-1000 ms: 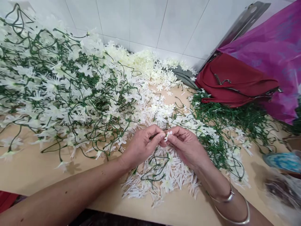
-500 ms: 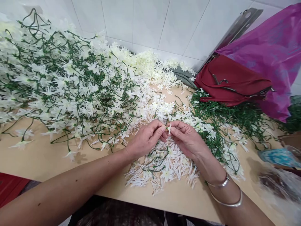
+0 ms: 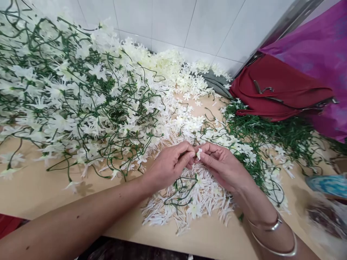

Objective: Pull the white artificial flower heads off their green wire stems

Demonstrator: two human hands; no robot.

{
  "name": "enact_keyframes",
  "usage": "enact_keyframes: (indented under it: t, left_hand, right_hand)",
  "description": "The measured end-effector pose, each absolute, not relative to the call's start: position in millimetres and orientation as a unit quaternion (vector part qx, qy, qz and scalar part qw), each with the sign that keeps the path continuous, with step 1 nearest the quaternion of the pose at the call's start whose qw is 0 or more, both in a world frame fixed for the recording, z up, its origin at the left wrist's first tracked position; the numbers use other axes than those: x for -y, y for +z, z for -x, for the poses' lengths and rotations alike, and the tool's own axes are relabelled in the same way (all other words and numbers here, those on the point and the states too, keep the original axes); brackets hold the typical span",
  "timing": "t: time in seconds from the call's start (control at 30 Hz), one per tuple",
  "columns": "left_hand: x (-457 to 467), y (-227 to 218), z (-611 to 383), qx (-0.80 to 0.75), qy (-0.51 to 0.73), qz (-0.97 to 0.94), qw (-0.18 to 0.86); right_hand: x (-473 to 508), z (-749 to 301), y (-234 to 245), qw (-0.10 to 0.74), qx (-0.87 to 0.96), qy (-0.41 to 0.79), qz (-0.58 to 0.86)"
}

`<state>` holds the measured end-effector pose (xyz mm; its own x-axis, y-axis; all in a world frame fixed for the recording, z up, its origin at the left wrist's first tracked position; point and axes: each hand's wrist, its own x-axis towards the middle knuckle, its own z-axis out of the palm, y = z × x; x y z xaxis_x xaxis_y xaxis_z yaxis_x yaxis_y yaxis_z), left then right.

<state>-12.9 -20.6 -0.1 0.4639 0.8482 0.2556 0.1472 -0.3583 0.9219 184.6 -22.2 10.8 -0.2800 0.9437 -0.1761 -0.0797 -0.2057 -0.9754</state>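
Person's body as seen from the head camera. Both forearms are bare along their visible length, as are the left hand (image 3: 168, 168) and the right hand (image 3: 225, 168). The right wrist wears two thin, smooth, silver-coloured bangles: a narrower bangle (image 3: 267, 226) nearer the hand and a wider-looping bangle (image 3: 273, 250) behind it.

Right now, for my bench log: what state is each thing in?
left hand: pinched shut on small white flower
right hand: pinched on the same flower
small white flower: held up between both hands' fingertips
red handbag: lying flat
flowered vines: heaped, tangled
loose white flower parts: scattered under the hands
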Motion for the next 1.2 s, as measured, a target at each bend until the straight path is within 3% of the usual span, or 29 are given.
enact_keyframes:
  t: [0.3,1.2]
  left_hand:
    - [19.2,-5.5,11.0,-0.348,0.38,-0.734,0.443]
    - [22.8,-1.0,12.8,-0.364,0.371,-0.735,0.436]
  right_hand:
    - [18.1,-187.0,12.4,0.373,0.489,0.654,0.441]
    - [20.9,-183.3,15.1,0.393,0.499,0.628,0.45]
